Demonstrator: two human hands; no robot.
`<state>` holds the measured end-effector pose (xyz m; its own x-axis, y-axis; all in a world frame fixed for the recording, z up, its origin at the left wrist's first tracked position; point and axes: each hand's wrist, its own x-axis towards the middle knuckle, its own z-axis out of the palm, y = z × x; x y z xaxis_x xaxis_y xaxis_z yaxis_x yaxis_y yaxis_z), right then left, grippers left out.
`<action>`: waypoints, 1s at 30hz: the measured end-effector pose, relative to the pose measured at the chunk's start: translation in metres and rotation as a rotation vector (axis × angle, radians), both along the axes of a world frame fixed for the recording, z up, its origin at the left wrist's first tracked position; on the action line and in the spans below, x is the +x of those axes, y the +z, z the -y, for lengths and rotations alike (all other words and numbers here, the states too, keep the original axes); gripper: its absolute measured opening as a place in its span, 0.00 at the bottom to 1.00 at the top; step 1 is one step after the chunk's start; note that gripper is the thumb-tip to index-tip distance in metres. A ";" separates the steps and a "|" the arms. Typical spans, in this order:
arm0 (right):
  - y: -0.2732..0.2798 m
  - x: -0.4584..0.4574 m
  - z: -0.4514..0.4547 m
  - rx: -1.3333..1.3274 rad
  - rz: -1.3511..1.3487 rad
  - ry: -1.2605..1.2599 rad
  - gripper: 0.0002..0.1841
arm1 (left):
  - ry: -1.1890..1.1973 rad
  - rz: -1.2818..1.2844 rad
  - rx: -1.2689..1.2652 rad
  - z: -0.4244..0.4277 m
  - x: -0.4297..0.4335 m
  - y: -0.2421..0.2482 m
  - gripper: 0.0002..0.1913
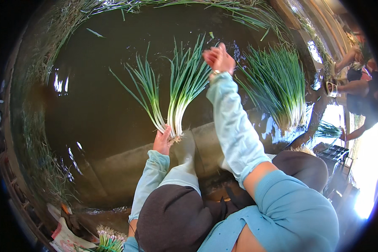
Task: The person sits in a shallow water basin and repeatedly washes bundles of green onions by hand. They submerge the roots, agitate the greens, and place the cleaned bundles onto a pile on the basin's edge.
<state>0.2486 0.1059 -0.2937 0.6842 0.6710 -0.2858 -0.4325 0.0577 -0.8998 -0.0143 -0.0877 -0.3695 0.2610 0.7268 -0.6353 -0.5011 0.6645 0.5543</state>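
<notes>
My left hand (162, 141) grips a bunch of green onions (179, 104) near its white, rooted ends, over murky water (91, 110). The leaves fan away from me in two parts with a gap between them. Raised beside the tips of the right-hand part is my right hand (220, 59), slightly blurred, its fingers curled; whether it holds anything cannot be told. To its right a larger bundle of green onions (277, 85) lies in the water, roots towards me.
Cut leaves (258, 14) float along the far and left rims. At right, another person (362, 85) holds green onions (327, 129) near a black crate (334, 152). Bottom left are a white sack (71, 236) and a tied onion bunch (108, 239). A concrete ledge (123, 157) lies under water.
</notes>
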 end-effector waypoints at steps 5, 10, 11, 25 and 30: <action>-0.057 -0.010 0.107 -0.718 0.208 0.708 0.15 | -0.212 0.013 0.086 0.003 0.003 -0.003 0.21; -0.095 -0.063 0.129 -0.486 -0.289 0.554 0.09 | -0.253 -0.036 -0.009 0.010 0.001 -0.001 0.18; -0.097 -0.068 0.131 -0.410 -0.385 0.515 0.07 | -0.262 -0.029 -0.035 0.008 0.000 -0.001 0.17; -0.068 0.004 0.070 0.040 -0.572 -0.014 0.35 | -0.222 -0.277 -0.071 0.015 -0.036 -0.014 0.12; -0.044 -0.057 0.111 -0.182 0.171 0.640 0.13 | -0.314 -0.293 0.085 0.006 -0.039 -0.019 0.19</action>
<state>0.1915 -0.0046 -0.3380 0.2150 0.9097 -0.3552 -0.1818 -0.3201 -0.9298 -0.0533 -0.0937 -0.3890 0.2958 0.6937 -0.6567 -0.0955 0.7055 0.7022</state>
